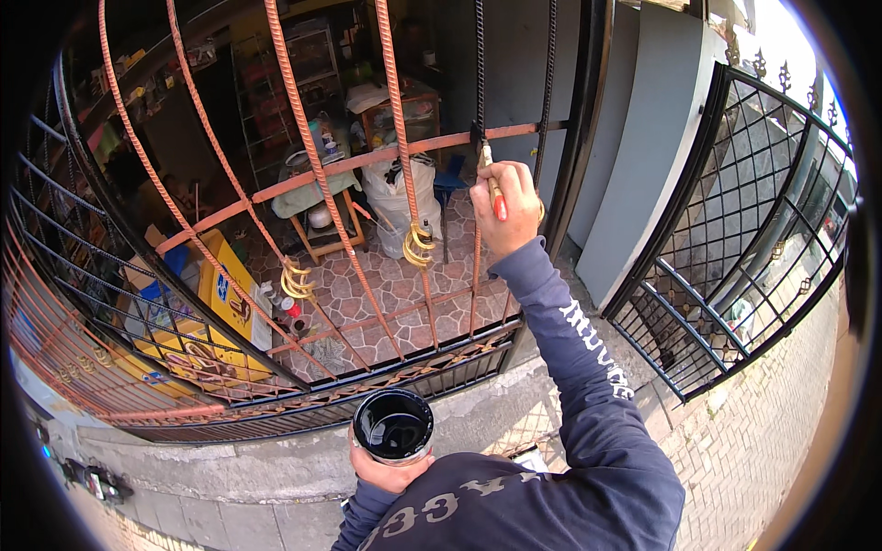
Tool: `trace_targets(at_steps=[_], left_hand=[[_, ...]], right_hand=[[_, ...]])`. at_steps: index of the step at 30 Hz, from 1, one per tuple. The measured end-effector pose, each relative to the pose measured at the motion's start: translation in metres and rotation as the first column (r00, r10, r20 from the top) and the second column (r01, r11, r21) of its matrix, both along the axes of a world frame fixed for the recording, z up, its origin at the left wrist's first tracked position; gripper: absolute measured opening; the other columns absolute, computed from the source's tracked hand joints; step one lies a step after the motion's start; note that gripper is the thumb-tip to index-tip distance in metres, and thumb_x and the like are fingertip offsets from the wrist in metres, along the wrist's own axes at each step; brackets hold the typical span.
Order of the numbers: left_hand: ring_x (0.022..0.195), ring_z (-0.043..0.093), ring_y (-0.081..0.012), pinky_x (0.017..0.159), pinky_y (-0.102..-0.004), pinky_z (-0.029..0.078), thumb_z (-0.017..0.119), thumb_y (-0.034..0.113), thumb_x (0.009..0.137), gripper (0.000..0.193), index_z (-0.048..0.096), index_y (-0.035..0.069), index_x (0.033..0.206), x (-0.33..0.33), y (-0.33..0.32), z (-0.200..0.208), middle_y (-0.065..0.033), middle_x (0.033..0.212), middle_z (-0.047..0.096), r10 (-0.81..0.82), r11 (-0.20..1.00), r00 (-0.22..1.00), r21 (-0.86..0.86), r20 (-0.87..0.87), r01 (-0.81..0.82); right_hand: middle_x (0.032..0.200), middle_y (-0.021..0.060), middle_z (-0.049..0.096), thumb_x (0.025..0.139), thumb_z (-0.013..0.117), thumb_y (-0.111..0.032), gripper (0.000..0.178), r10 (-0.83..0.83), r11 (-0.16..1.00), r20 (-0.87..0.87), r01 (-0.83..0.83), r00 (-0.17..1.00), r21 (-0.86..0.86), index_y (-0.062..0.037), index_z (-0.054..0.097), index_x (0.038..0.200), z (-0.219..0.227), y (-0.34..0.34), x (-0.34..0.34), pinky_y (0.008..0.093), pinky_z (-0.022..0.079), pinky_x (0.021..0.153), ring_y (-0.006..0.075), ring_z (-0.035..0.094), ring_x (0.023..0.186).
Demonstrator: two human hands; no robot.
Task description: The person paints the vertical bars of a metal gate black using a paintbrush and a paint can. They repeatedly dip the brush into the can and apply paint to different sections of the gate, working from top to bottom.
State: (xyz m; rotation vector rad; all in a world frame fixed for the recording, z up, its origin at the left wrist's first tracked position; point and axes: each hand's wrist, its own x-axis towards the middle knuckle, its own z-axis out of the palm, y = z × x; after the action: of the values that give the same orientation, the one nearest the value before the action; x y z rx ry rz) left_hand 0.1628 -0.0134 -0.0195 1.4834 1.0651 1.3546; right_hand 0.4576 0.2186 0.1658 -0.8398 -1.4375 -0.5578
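My right hand [508, 204] is closed round the handle of a paintbrush [487, 151], its dark bristles up against a vertical bar where a reddish-brown crossbar [432, 144] meets it. Above that joint the twisted bar [480, 69] is black; below it the same bar [476, 275] is reddish brown. Low in front of my body, my left hand [390, 470] grips an open can of black paint [395, 424], held upright with dark smears on its rim. Several other bars [299, 110] of the metal grille are reddish brown, some with gold-coloured curls [418, 244].
A black lattice gate [735, 220] stands at the right beside a grey wall [625, 156]. Behind the grille are a yellow box [225, 285], a white sack [390, 207] and a small table [326, 243] on a stone-patterned floor. A concrete ledge [276, 468] runs below the grille.
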Motion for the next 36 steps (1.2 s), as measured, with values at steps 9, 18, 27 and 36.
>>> trace_targets(at_steps=[9,18,27,36], left_hand=[[0.11,0.068,-0.0269,0.094,-0.0401,0.056,0.095,0.008,0.059,0.096,0.04,-0.003,0.137,0.003,0.001,0.004,-0.0186,0.122,0.063,-0.074,0.996,0.995,0.051,0.064,0.07],[0.104,0.07,-0.0274,0.088,-0.0396,0.059,0.094,0.006,0.06,0.089,0.044,-0.006,0.133,0.007,-0.004,0.018,-0.0188,0.115,0.067,-0.063,0.997,0.995,0.038,0.079,0.06],[0.11,0.067,-0.0245,0.097,-0.0393,0.054,0.098,0.009,0.057,0.097,0.044,-0.005,0.136,0.01,-0.009,0.019,-0.017,0.123,0.064,-0.013,1.0,0.998,0.025,0.055,0.012],[0.114,0.066,-0.0264,0.099,-0.0398,0.053,0.096,0.006,0.057,0.098,0.041,-0.005,0.138,0.007,-0.002,0.004,-0.0173,0.126,0.063,-0.017,0.993,1.0,0.12,-0.014,0.018]], right_hand=[[0.106,0.0153,0.056,0.082,0.069,-0.002,0.021,-0.029,0.994,-0.061,0.022,0.998,-0.108,-0.0054,0.062,0.101,-0.006,0.002,-0.026,0.0431,0.055,0.075,0.0343,0.065,0.087],[0.103,0.0152,0.059,0.084,0.066,0.001,0.016,0.068,0.993,-0.107,-0.077,0.992,-0.084,-0.0036,0.062,0.1,-0.01,0.002,-0.03,0.0406,0.055,0.077,0.0319,0.065,0.087],[0.102,0.0155,0.06,0.083,0.068,-0.003,0.018,-0.047,0.999,-0.173,0.045,0.984,-0.014,-0.0049,0.062,0.1,-0.008,0.001,-0.008,0.0425,0.055,0.074,0.035,0.066,0.087],[0.1,0.0155,0.061,0.082,0.067,0.002,0.017,-0.033,0.999,-0.234,0.025,0.972,-0.039,-0.0029,0.062,0.097,-0.027,-0.004,-0.012,0.0405,0.054,0.079,0.0335,0.064,0.089]])
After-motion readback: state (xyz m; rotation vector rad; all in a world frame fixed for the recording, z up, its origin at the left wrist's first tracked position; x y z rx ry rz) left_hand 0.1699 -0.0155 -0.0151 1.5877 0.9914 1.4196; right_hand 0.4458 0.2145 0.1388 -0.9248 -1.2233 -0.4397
